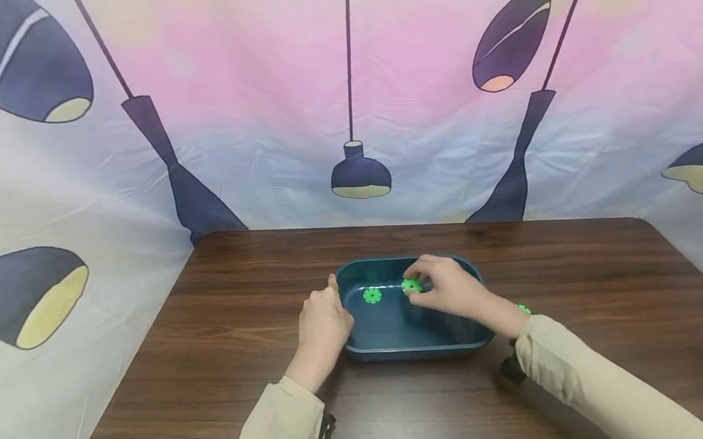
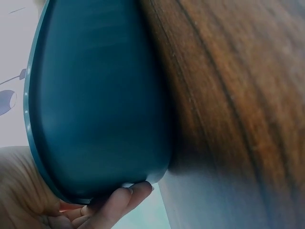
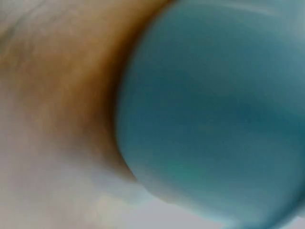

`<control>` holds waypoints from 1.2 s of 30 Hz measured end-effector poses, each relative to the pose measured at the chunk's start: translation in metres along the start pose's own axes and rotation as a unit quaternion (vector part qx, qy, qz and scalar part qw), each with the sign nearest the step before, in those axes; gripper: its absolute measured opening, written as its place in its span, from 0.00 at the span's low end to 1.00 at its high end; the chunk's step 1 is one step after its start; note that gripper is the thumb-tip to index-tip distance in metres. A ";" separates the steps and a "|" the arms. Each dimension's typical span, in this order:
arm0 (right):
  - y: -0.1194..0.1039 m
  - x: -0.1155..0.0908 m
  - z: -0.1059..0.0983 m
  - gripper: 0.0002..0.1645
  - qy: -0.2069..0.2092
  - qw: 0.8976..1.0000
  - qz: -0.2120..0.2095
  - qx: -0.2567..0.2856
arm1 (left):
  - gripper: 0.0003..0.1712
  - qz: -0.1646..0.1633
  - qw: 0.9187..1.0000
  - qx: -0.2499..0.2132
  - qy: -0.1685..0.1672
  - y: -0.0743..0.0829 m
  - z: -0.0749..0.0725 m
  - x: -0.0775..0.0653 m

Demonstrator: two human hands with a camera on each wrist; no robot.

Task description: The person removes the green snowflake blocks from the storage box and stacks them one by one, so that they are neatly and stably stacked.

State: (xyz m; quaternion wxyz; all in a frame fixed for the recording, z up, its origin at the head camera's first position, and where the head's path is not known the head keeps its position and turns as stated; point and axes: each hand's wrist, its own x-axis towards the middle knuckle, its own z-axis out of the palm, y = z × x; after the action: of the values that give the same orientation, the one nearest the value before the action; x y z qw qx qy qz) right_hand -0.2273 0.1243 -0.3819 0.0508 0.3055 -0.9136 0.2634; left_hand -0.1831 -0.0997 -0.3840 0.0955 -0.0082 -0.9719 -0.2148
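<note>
A dark teal plastic basin stands on the wooden table. My left hand grips its left end, and in the left wrist view the fingers curl round the basin wall under the rim. Over the inside of the basin, my right hand pinches a green notched disc between thumb and fingers. A second green notched disc is in the basin, toward its left end. The right wrist view is blurred and shows the basin's outer wall, with the hand out of sight.
Another green notched disc lies on the table right of the basin, partly hidden by my right wrist. The brown wooden table reaches back to a hanging cloth printed with lamps. Black straps sit at my wrists.
</note>
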 end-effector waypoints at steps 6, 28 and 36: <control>0.004 -0.021 -0.037 0.17 0.035 0.999 -0.004 0.013 | 0.35 0.000 1.000 0.002 -0.002 0.001 0.001 0.001; 0.053 -0.104 -0.077 0.14 0.086 0.993 0.034 -0.079 | 0.35 -0.014 1.000 -0.010 -0.021 -0.001 0.001 0.001; 0.069 -0.123 -0.072 0.14 0.053 0.990 0.091 -0.096 | 0.34 -0.001 1.000 -0.008 -0.008 0.000 0.002 0.002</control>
State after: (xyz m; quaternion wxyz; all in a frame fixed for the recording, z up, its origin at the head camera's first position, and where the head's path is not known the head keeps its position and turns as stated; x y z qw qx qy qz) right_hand -0.1729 0.2730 -0.3826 0.1040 0.2003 -0.9548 0.1936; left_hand -0.1851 -0.0989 -0.3853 0.0872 -0.0102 -0.9708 -0.2231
